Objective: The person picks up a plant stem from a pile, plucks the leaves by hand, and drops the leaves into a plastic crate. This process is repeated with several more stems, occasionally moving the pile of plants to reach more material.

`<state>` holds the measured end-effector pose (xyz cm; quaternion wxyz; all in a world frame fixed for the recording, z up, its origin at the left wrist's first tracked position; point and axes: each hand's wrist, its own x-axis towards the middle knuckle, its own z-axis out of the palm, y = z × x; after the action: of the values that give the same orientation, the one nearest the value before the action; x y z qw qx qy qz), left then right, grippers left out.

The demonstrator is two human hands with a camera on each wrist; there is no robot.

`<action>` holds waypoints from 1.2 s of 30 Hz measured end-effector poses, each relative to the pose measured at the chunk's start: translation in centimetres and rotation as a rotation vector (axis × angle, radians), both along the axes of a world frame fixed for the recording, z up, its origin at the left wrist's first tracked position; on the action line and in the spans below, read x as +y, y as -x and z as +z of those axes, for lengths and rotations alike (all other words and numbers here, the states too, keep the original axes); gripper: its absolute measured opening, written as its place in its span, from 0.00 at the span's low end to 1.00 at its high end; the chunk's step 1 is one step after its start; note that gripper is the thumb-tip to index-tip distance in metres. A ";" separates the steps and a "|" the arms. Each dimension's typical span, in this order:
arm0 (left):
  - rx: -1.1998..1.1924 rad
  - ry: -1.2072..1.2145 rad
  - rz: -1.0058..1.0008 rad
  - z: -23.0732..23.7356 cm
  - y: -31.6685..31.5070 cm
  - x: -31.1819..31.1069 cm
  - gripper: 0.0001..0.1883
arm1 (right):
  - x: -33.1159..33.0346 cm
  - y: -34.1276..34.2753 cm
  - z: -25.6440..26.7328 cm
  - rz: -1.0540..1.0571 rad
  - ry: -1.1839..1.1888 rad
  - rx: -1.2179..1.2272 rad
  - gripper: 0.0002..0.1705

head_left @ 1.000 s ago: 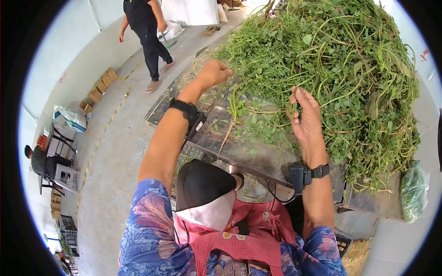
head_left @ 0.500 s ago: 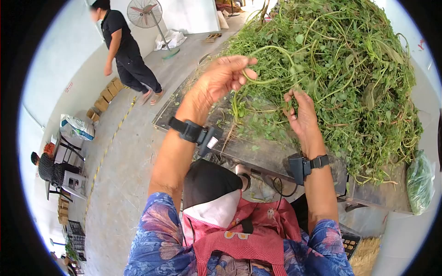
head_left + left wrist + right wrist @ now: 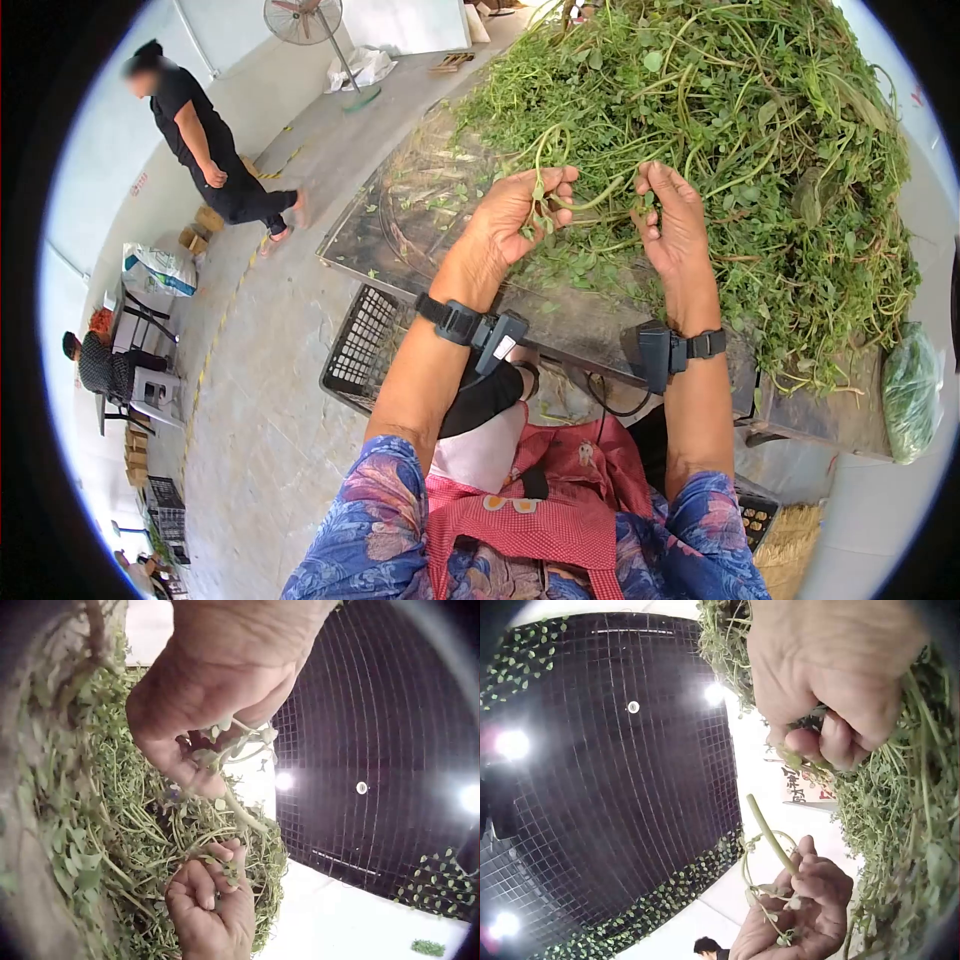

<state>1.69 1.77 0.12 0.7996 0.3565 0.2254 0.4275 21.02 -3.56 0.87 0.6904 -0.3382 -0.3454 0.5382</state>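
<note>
In the head view the left hand (image 3: 515, 212) pinches a green stem (image 3: 600, 196) whose leafy end curls above and below its fingers. The right hand (image 3: 674, 222) is a short way to the right, fingers curled round a small leafy piece. Both are held over the near side of a big heap of leafy greens (image 3: 780, 190). In the right wrist view, the stem's thick end (image 3: 765, 829) points free from the left hand (image 3: 802, 907), apart from the right hand (image 3: 832, 682). The left wrist view shows leaves (image 3: 217, 754) poking from the left hand (image 3: 210, 690).
The heap lies on a dark table (image 3: 400, 215) with scattered leaf bits. A black crate (image 3: 362, 345) is below its near edge, and a plastic bag of greens (image 3: 910, 395) is at the right. A person in black (image 3: 205, 140) walks at the left, near a standing fan (image 3: 303, 18).
The left hand, first empty-looking at the table's left, has a stem and has moved down and closer to the right hand. The clump with roots is out of sight. The person in black moved left.
</note>
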 end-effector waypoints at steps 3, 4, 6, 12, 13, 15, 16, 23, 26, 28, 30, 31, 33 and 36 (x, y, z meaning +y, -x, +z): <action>0.009 0.049 0.035 -0.3 0.2 -0.5 0.12 | -0.1 0.3 0.4 -0.013 0.017 -0.036 0.12; 0.083 -0.020 0.053 -0.3 0.3 -0.6 0.11 | -0.2 0.3 0.4 -0.004 0.016 -0.069 0.12; 0.155 -0.085 0.076 -0.2 0.2 -1.3 0.11 | -0.2 0.3 0.6 0.021 0.018 -0.098 0.12; 0.377 -0.346 0.387 0.3 -0.4 -2.4 0.10 | -0.2 0.9 0.4 -0.002 0.027 -0.212 0.12; 0.376 -0.344 0.388 0.2 -0.3 -2.3 0.10 | -0.2 1.1 0.5 -0.060 -0.007 -0.209 0.12; 0.244 -0.230 0.276 -0.2 0.0 -2.0 0.10 | -0.8 1.2 1.1 -0.050 -0.032 -0.317 0.12; 0.245 -0.228 0.279 -0.3 0.1 -2.0 0.10 | -1.0 1.2 1.3 -0.044 -0.061 -0.421 0.12; 0.213 -0.241 0.110 -0.1 -0.5 -2.7 0.20 | -0.8 3.0 0.6 0.022 0.018 -0.550 0.14; 0.281 -0.345 0.090 -0.2 -0.6 -2.8 0.23 | -0.7 3.5 0.5 -0.025 0.047 -0.532 0.14; 0.300 -0.401 0.068 -0.3 -0.7 -2.9 0.25 | -0.7 3.5 0.2 -0.066 0.064 -0.554 0.14; 0.348 -0.464 0.120 -0.2 -0.9 -3.1 0.26 | -0.1 3.4 -0.5 -0.016 0.019 -0.674 0.14; 0.348 -0.463 0.119 -0.1 -0.9 -3.2 0.26 | 0.4 3.3 -1.1 -0.016 0.020 -0.674 0.14; 0.361 -0.513 0.106 0.3 -0.5 -3.4 0.26 | 0.9 3.1 -1.6 -0.249 -0.264 -0.830 0.12; 0.334 -0.508 0.125 0.6 0.2 -3.1 0.25 | 0.2 1.4 0.3 -0.307 0.023 -0.510 0.11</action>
<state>1.47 -1.36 0.70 0.6089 0.5956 0.2613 0.4541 19.59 -3.41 1.16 0.6509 -0.5187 -0.4462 0.3289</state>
